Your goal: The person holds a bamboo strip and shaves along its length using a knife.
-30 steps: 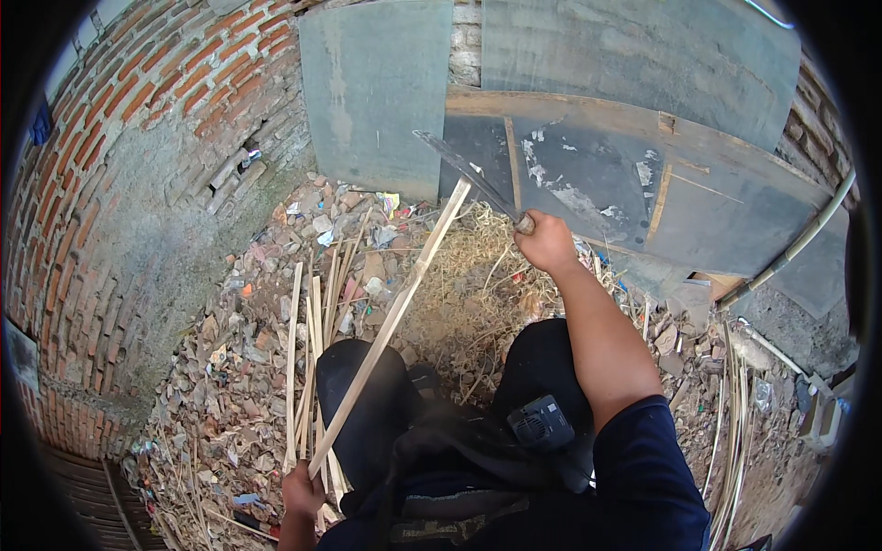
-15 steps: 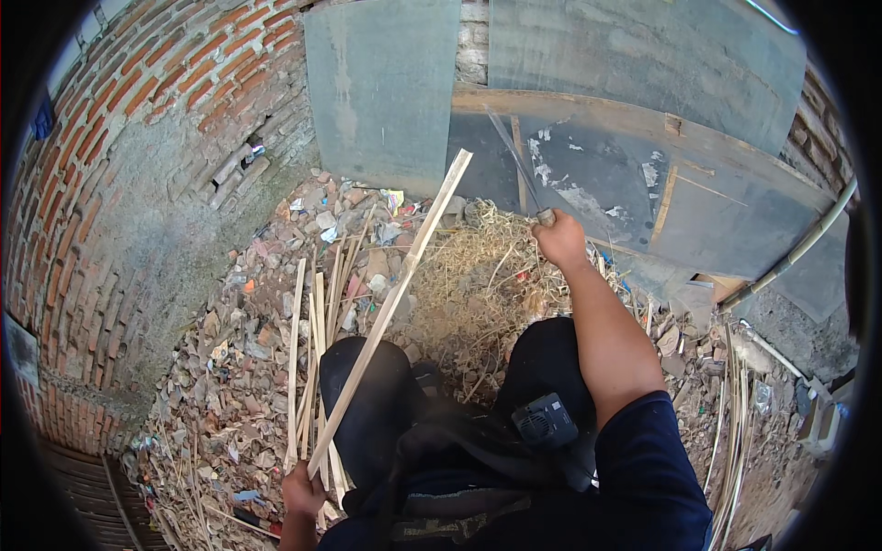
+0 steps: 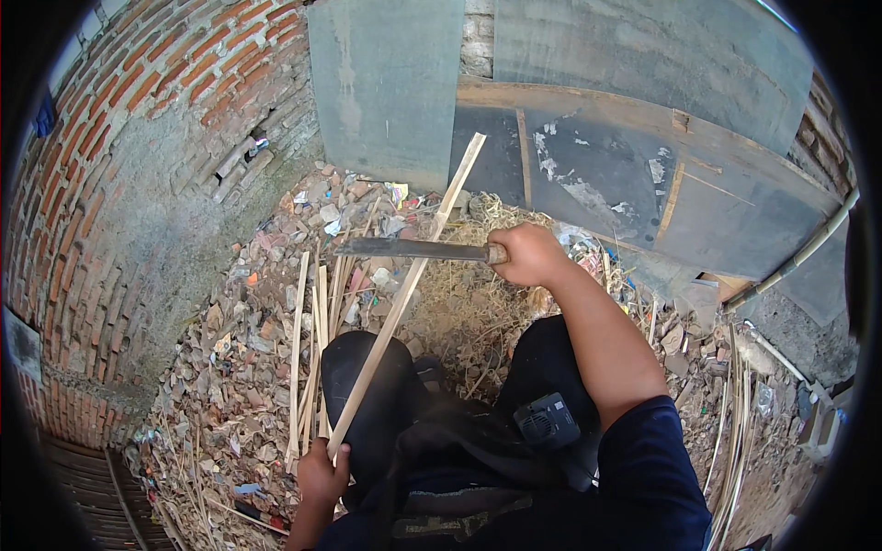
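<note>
My left hand (image 3: 323, 471) is closed round the lower end of a long pale split-bamboo strip (image 3: 390, 326), which slants up and away over my left knee. In my right hand (image 3: 528, 255) is the short handle of a machete (image 3: 413, 249). Its long dark blade points left and lies across the upper part of the strip; whether the edge bites into it I cannot tell. Beside my left leg several more bamboo strips (image 3: 299, 354) lie on the rubble. A heap of thin shavings (image 3: 469, 285) spreads on the ground between and beyond my knees.
Broken brick and stone rubble (image 3: 230, 386) covers the ground. A brick wall (image 3: 119, 202) rises on the left, and grey panels (image 3: 386, 101) stand at the back. More long strips (image 3: 732, 432) lie at the right. A small black device (image 3: 547, 421) rests on my right thigh.
The machete has swung from pointing up and away to lying level across the strip. My right hand has come left and slightly nearer. My left hand has shifted a little right with the strip.
</note>
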